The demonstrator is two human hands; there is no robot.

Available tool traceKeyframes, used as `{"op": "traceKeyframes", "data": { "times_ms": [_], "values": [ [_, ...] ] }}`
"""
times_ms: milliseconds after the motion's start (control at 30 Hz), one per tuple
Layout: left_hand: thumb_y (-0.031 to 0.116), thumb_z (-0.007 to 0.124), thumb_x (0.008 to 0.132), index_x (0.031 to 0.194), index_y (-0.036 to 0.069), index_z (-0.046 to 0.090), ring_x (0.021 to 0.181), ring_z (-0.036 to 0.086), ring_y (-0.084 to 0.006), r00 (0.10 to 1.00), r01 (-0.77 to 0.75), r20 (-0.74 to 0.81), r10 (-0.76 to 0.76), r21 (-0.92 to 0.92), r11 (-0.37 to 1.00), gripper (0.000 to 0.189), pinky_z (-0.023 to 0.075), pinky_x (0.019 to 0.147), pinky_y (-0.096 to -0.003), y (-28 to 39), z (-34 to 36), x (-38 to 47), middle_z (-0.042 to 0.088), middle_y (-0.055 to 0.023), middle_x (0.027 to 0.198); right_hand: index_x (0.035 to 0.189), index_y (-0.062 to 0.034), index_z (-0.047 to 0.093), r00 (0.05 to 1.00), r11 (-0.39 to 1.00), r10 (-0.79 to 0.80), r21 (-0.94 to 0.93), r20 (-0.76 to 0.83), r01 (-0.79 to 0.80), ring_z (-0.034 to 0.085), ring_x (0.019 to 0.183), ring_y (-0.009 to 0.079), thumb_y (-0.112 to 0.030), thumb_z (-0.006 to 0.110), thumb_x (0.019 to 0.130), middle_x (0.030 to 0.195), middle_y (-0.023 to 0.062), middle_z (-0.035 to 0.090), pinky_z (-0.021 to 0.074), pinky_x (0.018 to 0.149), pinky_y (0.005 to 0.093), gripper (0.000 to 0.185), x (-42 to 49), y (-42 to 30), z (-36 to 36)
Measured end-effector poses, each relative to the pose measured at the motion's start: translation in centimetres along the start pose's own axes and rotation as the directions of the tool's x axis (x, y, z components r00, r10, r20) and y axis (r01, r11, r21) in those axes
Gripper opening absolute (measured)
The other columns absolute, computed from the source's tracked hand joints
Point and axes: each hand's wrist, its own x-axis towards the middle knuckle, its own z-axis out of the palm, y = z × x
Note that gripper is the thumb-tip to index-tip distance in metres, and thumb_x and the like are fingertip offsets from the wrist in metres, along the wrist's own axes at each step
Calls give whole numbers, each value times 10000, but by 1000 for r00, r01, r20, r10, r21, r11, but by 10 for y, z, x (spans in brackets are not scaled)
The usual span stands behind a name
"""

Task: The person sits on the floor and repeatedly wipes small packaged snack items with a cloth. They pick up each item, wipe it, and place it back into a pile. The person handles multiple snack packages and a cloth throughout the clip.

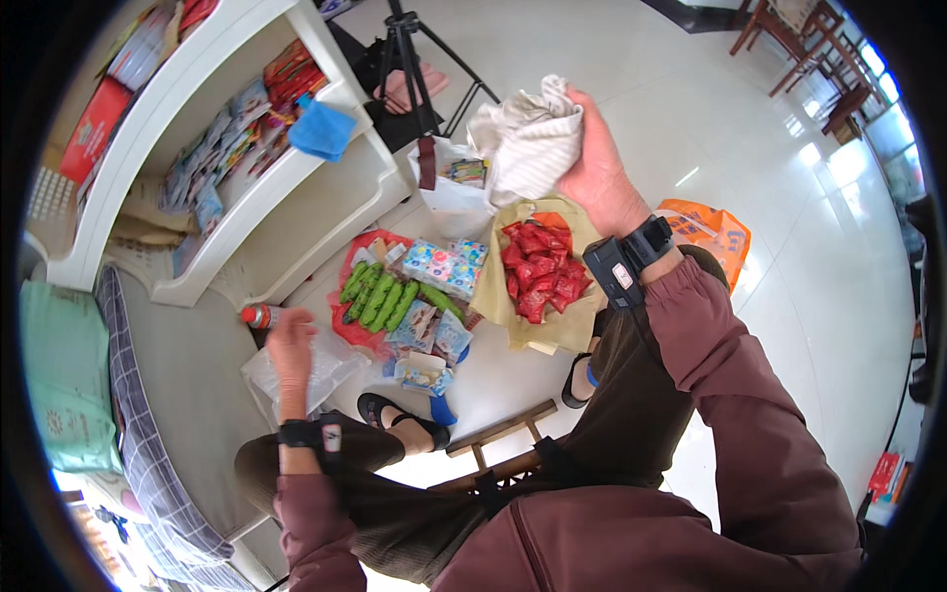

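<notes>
My right hand [599,166] is raised at the upper middle and grips a crumpled, striped off-white cloth [525,144]. Below it, red-wrapped packets [544,270] lie piled in an open tan bag [492,296]. At the left, my left hand [291,344] is by a red-capped bottle [259,317]; its fingers overlap the bottle, and whether they grip it is unclear. A clear plastic bag [333,366] lies beneath that wrist. Between the hands, green packs [381,296] rest on a red plastic bag [351,334], beside floral-printed tissue packs [444,265].
A white shelf unit [259,229] with packets and a blue cloth [322,129] stands at the left. Behind the white bag [451,203] rises a black tripod [403,44]. An orange bag [714,237] lies right of my knee. Small packs [429,374] lie near my feet.
</notes>
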Motion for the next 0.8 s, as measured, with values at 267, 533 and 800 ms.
{"op": "traceKeyframes", "data": {
  "times_ms": [267, 533, 800],
  "values": [
    [180, 674, 842, 943, 98, 638, 724, 681, -339, 932, -63, 357, 61, -4, 998, 135, 539, 655, -422, 64, 283, -80, 688, -137, 799, 1034, -90, 585, 997, 994, 5, 107, -78, 3, 665, 914, 313, -290, 553, 945, 1038, 137, 656, 553, 846, 478, 221, -17, -23, -17],
    [220, 732, 784, 1064, 148, 579, 1035, 568, -291, 953, -142, 301, 43, 315, 938, 327, 516, 769, -436, 121, 403, -104, 521, -68, 1077, 1095, -51, 571, 999, 947, 27, 321, -45, -11, 662, 966, 366, -239, 591, 941, 1096, 170, 638, 535, 886, 504, 244, -29, -46, -30],
    [148, 628, 794, 875, 128, 577, 879, 589, -262, 890, -450, 291, 351, 437, 779, 97, 498, 712, -408, 101, 425, -81, 540, -54, 924, 1081, -50, 574, 1000, 962, 6, 274, -17, -1, 666, 846, 338, -253, 621, 909, 1031, 159, 647, 546, 790, 460, 270, -28, -49, -40]
  ]
}}
